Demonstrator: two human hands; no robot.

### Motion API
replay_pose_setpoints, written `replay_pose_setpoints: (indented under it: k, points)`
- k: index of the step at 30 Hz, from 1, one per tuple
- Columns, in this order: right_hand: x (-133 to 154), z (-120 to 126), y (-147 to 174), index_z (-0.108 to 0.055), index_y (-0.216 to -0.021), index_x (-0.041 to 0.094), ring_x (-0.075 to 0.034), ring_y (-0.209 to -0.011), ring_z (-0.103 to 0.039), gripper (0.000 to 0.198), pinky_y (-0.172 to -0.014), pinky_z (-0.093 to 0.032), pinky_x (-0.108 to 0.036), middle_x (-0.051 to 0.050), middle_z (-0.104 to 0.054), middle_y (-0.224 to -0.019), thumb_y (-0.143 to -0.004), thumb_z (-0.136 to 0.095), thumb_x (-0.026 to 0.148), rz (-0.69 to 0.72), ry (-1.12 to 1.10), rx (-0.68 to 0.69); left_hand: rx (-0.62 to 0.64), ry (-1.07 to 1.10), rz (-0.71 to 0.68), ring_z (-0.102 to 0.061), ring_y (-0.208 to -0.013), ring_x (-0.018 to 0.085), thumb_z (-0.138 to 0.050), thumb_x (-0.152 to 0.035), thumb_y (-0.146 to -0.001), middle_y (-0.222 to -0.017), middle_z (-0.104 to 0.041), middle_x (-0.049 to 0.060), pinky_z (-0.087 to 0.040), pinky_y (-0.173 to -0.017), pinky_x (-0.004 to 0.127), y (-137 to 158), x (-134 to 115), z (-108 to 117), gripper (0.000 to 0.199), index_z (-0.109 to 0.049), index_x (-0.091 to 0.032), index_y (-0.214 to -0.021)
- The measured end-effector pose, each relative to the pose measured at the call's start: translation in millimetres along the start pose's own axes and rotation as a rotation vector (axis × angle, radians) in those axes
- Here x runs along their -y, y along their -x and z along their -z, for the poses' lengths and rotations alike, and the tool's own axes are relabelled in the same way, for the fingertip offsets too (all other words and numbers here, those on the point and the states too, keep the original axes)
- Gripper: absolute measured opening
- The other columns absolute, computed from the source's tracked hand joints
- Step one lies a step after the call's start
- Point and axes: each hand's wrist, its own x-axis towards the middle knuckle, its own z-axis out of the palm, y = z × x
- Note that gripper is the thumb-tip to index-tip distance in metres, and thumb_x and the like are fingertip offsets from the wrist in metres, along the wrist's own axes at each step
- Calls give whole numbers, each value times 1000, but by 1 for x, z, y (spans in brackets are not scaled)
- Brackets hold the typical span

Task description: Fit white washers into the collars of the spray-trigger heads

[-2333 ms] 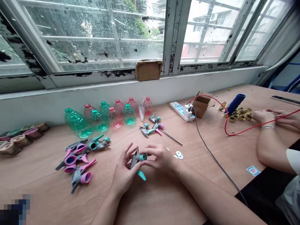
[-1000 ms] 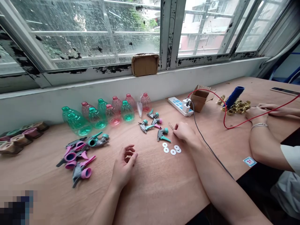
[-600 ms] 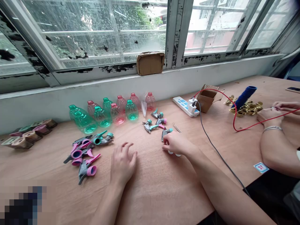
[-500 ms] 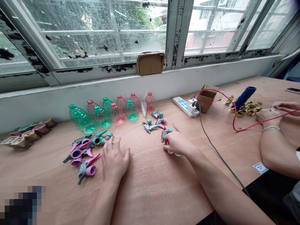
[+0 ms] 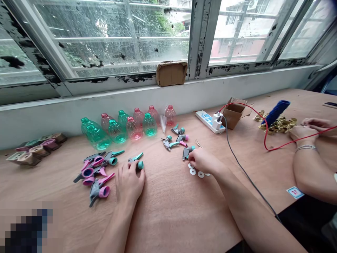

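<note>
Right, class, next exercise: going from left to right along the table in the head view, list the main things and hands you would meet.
Small boxy pieces → pile of spray heads → left hand → right hand → open cardboard box → blue tube

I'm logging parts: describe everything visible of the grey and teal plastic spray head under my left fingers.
The grey and teal plastic spray head shows a teal trigger, pointing away to the right, and a round teal collar below it. It seems to lie sideways on the brown wooden table. The left hand seems to touch it, hiding most of its grey part; any grip is unclear.
</note>
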Motion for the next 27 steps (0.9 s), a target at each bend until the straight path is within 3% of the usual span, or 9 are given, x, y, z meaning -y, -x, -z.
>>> replay_pose_setpoints:
  k: [5, 14, 20, 27]
  points:
    - [-6, 4, 1, -77, -90, 27, -19, -75, -64, 24, -59, -38, -25, -3, -73, -82, -76, -61, 16, 14, -37, 18, 7, 16, -23, -52, -103, 32, -51, -29, -85, -108, -57, 13, -45, -86, 43, 0, -1, 0, 33, -65, -19, -113]
    - [-4, 6, 3, -76, -88, 26, -17, -73, -63, 25, -59, -37, -24, -2, -71, -79, -74, -60, 13, 20, -83, 56, 21, 69, -45, -51, -107, 33, -51, -32, -87, -117, -56, 16, -45, -89, 46, 2, -7, -1, 31, -65, -17, -111]
    - [-5, 4, 3, -74, -90, 25, -17, -77, -62, 25, -60, -37, -24, -2, -70, -85, -72, -62, 13, 19, -95, 70, 36, 361, -196, -51, -109, 31, -49, -31, -90, -118, -59, 13, -43, -96, 47, 11, -19, -1, 29, -59, -19, -115]
    - [-8, 3, 3, -72, -86, 25, -17, -77, -62, 14, -59, -36, -24, -1, -69, -82, -74, -66, 18, 36, -99, 83, 94, 619, -216, -54, -110, 29, -48, -24, -88, -115, -60, 11, -45, -96, 48, 17, -27, 0, 28, -54, -22, -115]
